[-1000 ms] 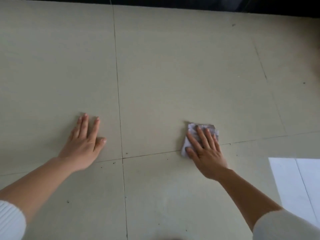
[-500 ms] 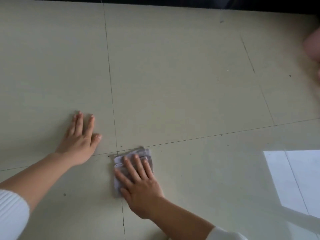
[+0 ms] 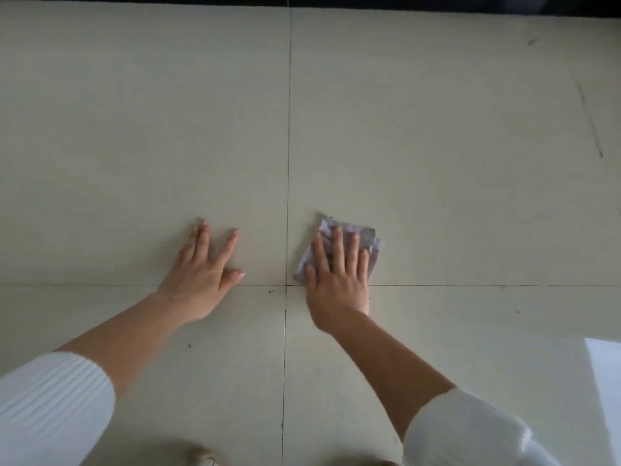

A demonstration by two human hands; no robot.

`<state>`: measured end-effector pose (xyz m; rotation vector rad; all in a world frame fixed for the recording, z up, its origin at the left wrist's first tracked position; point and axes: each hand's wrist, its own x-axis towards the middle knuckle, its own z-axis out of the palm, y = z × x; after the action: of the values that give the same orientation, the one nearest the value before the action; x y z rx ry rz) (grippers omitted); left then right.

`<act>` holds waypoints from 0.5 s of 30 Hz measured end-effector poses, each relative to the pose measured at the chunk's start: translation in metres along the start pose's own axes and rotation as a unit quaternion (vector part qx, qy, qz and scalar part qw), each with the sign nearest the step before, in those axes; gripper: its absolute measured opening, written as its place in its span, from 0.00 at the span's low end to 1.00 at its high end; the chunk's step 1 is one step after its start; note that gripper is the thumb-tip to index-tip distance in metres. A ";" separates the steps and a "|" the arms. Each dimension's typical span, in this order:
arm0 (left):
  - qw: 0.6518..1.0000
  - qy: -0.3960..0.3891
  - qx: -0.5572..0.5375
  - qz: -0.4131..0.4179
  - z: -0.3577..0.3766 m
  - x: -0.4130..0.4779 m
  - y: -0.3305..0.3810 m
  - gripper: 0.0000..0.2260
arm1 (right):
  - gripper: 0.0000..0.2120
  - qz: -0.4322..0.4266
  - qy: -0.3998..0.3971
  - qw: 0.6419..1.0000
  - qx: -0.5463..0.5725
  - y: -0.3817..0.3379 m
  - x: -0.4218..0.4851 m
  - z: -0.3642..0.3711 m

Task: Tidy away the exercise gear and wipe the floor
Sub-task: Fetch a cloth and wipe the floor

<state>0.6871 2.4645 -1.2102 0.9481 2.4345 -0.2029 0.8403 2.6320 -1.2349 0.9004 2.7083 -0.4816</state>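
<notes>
A folded pale lilac cloth (image 3: 371, 242) lies on the cream tiled floor (image 3: 437, 146), just right of where the grout lines cross. My right hand (image 3: 337, 274) presses flat on the cloth with straight, spread fingers and covers most of it. My left hand (image 3: 205, 274) rests flat on the bare tile to the left of the vertical grout line, fingers straight, holding nothing. No exercise gear is in view.
A dark band (image 3: 437, 3) runs along the far edge of the floor. A bright patch of light (image 3: 605, 381) falls on the tile at the lower right. Small dark specks (image 3: 270, 291) dot the tile near the grout crossing.
My right hand has slid the cloth from just below the grout crossing up and to the right, onto the tile right of the vertical line. My left hand stays planted in the same spot.
</notes>
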 end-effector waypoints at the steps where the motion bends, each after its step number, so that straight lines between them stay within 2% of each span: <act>1: 1.000 0.002 -0.006 -0.002 -0.001 0.000 0.000 0.33 | 0.27 -0.077 -0.004 0.997 -0.017 -0.020 -0.014 0.012; 3: 1.000 0.006 -0.014 -0.004 -0.001 0.000 -0.001 0.34 | 0.27 -0.208 -0.037 0.975 -0.072 -0.042 -0.037 0.028; 6: 1.000 -0.002 -0.016 -0.011 -0.004 0.000 0.000 0.34 | 0.26 -0.378 -0.055 0.916 -0.122 -0.025 -0.033 0.024; 7: 1.000 -0.014 -0.014 -0.015 -0.006 0.000 0.001 0.33 | 0.26 -0.411 -0.060 0.899 -0.136 -0.013 -0.024 0.021; 8: 0.999 -0.033 -0.008 -0.017 -0.009 0.000 0.003 0.32 | 0.26 -0.408 -0.064 0.900 -0.141 -0.002 -0.015 0.015; 11: 0.995 -0.101 0.023 -0.011 -0.020 -0.002 0.006 0.31 | 0.29 -0.249 -0.038 0.961 -0.118 0.027 0.014 -0.010; 15: 0.994 -0.092 0.052 0.016 -0.027 -0.002 -0.002 0.30 | 0.27 -0.038 -0.060 0.994 -0.087 0.073 0.052 -0.050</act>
<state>0.6761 2.4700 -1.1859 0.9673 2.2565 -0.3922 0.8384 2.7338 -1.2235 0.7025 2.6324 -0.2966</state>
